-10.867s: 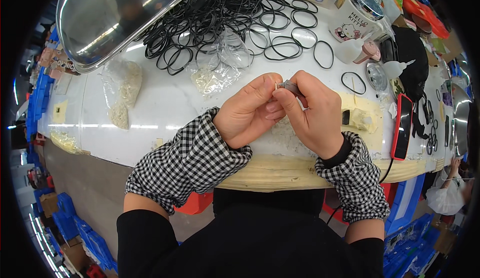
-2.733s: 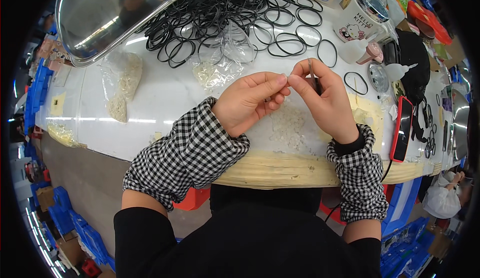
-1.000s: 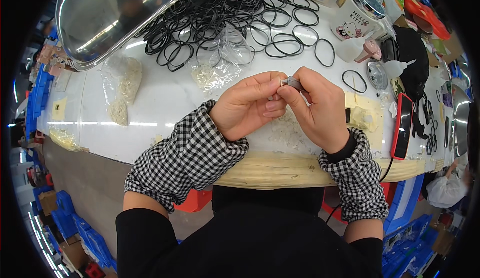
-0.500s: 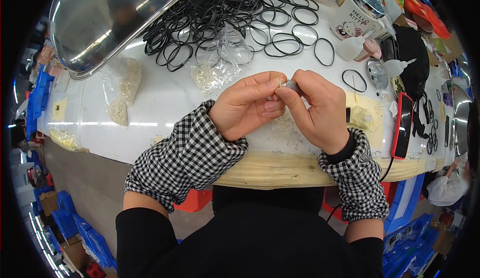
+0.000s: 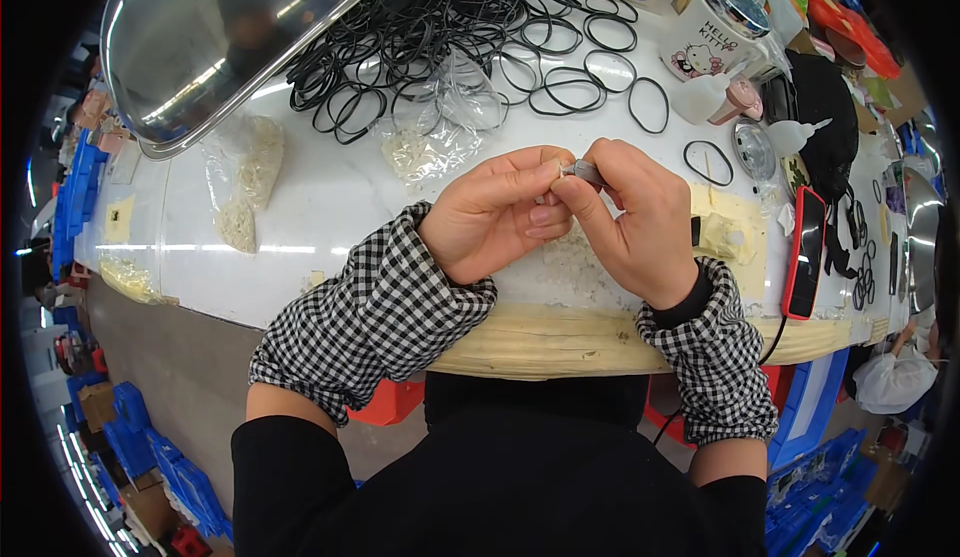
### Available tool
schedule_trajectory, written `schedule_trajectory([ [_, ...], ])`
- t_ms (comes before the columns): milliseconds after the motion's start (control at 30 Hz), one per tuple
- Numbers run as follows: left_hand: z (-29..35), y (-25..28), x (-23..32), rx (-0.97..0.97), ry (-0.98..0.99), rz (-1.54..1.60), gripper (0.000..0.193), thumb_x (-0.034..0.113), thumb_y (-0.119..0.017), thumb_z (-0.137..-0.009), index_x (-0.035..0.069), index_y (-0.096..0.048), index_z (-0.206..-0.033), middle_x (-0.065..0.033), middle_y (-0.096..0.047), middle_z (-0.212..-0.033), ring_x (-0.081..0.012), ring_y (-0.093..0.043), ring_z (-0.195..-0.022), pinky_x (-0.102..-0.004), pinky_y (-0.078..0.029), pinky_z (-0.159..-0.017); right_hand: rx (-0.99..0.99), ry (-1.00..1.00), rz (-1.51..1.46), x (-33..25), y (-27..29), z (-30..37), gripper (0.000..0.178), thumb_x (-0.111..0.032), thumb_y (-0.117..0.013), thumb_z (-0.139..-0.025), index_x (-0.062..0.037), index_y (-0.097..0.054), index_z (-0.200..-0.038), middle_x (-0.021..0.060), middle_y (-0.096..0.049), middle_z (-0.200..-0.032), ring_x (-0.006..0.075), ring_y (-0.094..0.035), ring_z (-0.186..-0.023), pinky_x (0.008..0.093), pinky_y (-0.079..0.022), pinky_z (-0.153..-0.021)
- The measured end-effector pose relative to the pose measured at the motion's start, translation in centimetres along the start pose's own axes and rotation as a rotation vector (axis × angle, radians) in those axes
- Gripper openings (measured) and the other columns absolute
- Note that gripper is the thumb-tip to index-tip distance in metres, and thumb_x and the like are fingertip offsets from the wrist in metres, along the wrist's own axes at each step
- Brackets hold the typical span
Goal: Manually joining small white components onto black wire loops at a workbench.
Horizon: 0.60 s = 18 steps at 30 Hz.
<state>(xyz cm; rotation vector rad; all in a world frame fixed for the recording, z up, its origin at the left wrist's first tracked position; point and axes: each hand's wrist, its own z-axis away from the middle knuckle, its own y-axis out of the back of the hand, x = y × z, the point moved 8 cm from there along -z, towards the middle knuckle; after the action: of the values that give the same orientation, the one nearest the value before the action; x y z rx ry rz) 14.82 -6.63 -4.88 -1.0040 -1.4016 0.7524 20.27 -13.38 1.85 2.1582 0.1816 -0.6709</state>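
Observation:
Above the table's near edge, my two hands meet fingertip to fingertip. My left hand [image 5: 492, 212] pinches a tiny pale piece [image 5: 562, 170] between thumb and forefinger, its other fingers curled loosely below. In my right hand [image 5: 645, 219] is a small grey tool [image 5: 588, 171], its tip against the pale piece; the rest of the tool is hidden by my fingers, so its kind is unclear. Beneath the hands, small whitish bits [image 5: 578, 262] lie scattered on the white tabletop [image 5: 330, 182]. A clear bag of pale pieces [image 5: 425, 152] lies just beyond my left hand.
Black rubber loops [image 5: 420, 32] are heaped at the back. A shiny metal tray [image 5: 235, 47] stands at the back left, above another bag of pale pieces [image 5: 255, 172]. To the right are a red-cased phone [image 5: 805, 252], a white cup [image 5: 710, 32] and a wrapped yellowish lump [image 5: 728, 237].
My hands have barely moved, still gripping the pale piece and the grey tool. The tool has turned slightly in my right fingers.

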Motion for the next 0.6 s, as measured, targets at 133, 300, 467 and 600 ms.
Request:
schedule_trajectory([
  [133,-0.05,-0.08,0.00,-0.023,-0.001,-0.010,0.020,0.016,-0.044,-0.096,0.000,-0.049,-0.106,-0.0118,-0.059,-0.101,-0.0061,-0.041,-0.066,-0.0220,-0.041,-0.068,-0.004,-0.003,-0.008,-0.03,0.02,0.05,0.030,-0.031,-0.067,-0.083,-0.0065,-0.053,-0.072,0.0041,-0.052,-0.061,0.0197,-0.051,-0.051,0.0301,-0.038,-0.044],
  [300,0.04,-0.32,0.12,0.041,-0.001,-0.039,0.019,0.017,-0.044,-0.096,-0.001,-0.049,-0.103,-0.0119,-0.058,-0.100,-0.0061,-0.040,-0.065,-0.0219,-0.040,-0.068,0.046,0.026,0.006,-0.20,0.27,-0.01,0.030,-0.031,-0.067,-0.082,-0.0068,-0.053,-0.072,0.0038,-0.052,-0.061,0.0192,-0.051,-0.051,0.0299,-0.038,-0.044],
  [467,0.06,-0.25,0.07,0.024,-0.005,-0.023,0.018,0.017,-0.043,-0.096,0.000,-0.048,-0.100,-0.0141,-0.058,-0.101,-0.0063,-0.040,-0.064,-0.0220,-0.040,-0.068,0.033,0.020,0.001,-0.08,0.13,0.03,0.030,-0.032,-0.067,-0.082,-0.0070,-0.053,-0.072,0.0037,-0.051,-0.060,0.0189,-0.051,-0.050,0.0296,-0.038,-0.044],
  [600,0.09,-0.37,0.10,0.047,0.013,-0.024,0.016,0.016,-0.048,-0.096,0.001,-0.051,-0.095,0.0008,-0.046,-0.081,-0.0060,-0.039,-0.067,-0.0206,-0.038,-0.064,-0.015,0.000,0.010,-0.20,0.13,0.05,0.031,-0.031,-0.067,-0.082,-0.0071,-0.053,-0.071,0.0033,-0.051,-0.059,0.0185,-0.051,-0.049,0.0293,-0.038,-0.043],
])
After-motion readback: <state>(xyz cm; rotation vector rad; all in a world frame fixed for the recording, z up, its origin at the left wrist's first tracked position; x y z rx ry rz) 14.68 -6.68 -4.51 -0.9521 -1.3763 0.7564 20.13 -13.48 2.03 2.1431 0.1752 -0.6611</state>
